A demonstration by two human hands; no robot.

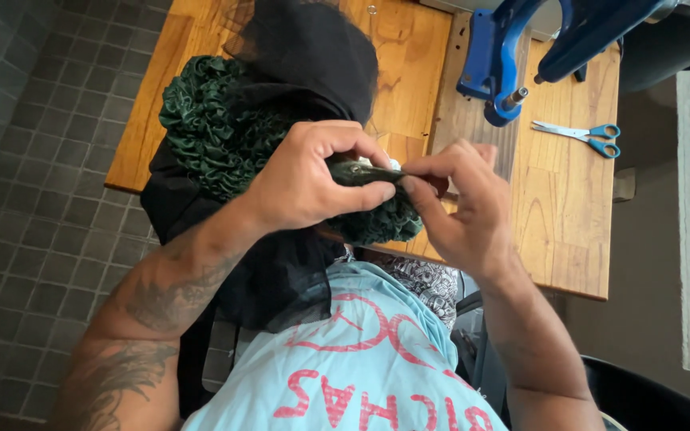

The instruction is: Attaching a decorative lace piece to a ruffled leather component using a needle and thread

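Both hands met over the near edge of the bench (569, 231), working on one small spot of a dark green ruffled fabric (217, 132). The left hand (309, 179) was curled, its thumb and forefinger pinched shut on a fold of that fabric, with the remaining fingers wrapped under the bunched material. The right hand (461, 203) came in from the other side, its thumb and forefinger closed together at the same fold, just touching the left hand's fingertips; whether a needle or pin sat between those fingers could not be told, as the spot was too small and shaded. A small pale patch showed at the fold between the two hands.

The green ruffled fabric spread from the pinch point back across the wooden bench in a thick gathered band, partly hanging off the front edge. Black sheer netting (305, 48) lay over and behind it, trailing down off the bench toward the person's lap, where it rested against a light blue garment (345, 367) with red lettering.

Farther along the bench, well apart from the hands, a pair of blue-handled scissors (580, 136) lay flat with blades closed. Beside them, at the far end, stood a blue metal press tool (513, 56) with a curved frame and a steel tip pointing down at the wood. Grey tiled floor (33, 199) showed left of the bench.
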